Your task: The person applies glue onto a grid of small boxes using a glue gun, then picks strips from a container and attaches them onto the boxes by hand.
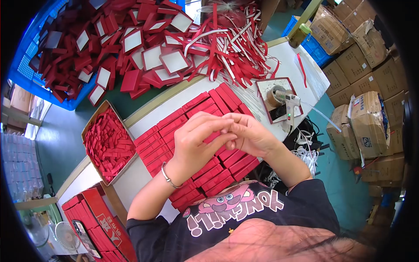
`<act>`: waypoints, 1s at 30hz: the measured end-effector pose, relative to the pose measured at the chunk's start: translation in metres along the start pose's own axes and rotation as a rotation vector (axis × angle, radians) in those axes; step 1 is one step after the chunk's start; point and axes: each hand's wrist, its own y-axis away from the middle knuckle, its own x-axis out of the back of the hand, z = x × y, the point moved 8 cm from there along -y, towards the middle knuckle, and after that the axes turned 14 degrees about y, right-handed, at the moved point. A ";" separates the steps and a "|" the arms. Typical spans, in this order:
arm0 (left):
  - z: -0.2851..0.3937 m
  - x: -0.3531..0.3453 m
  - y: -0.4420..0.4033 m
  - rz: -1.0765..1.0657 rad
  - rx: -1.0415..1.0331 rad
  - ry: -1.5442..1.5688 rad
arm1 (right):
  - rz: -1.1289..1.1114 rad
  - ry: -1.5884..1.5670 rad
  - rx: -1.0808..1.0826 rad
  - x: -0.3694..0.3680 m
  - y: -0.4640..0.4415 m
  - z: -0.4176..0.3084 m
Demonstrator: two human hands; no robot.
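Note:
My left hand (196, 136), with a silver bracelet at the wrist, meets my right hand (250, 135) fingertip to fingertip. Both hands have thumb and fingers pinched together; anything between them is hidden or too small to make out. Directly below lies a block of red boxes (214, 177) packed in rows on the white table (135, 187). Left of the hands stands an open carton (120, 178) filled with small folded red ribbon pieces (109, 142).
A blue crate (25, 72) and a heap of red box parts (131, 41) occupy the far left. Loose red and white ribbons (235, 43) lie behind. A glue gun (291, 105) rests by a tray (263, 89) at right. Cartons (355, 59) are stacked beyond.

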 end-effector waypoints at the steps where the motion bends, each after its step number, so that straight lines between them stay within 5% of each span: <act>1: 0.007 -0.004 0.001 0.007 -0.037 0.018 | -0.024 0.020 -0.046 -0.002 0.006 0.009; 10: 0.019 -0.049 0.014 -0.237 0.123 0.331 | -0.296 -0.166 -0.151 -0.037 0.050 0.042; 18: 0.004 -0.084 0.035 -0.351 0.766 0.632 | -0.253 -0.189 -0.086 -0.028 0.081 0.051; 24: 0.013 -0.105 0.033 -0.264 0.641 0.696 | -0.260 -0.272 -0.010 -0.019 0.095 0.053; 27: 0.013 -0.108 0.031 -0.329 0.430 0.417 | -0.225 -0.239 -0.003 -0.014 0.102 0.054; 30: 0.005 -0.115 0.034 -0.258 0.615 0.566 | -0.177 -0.274 -0.003 -0.014 0.106 0.053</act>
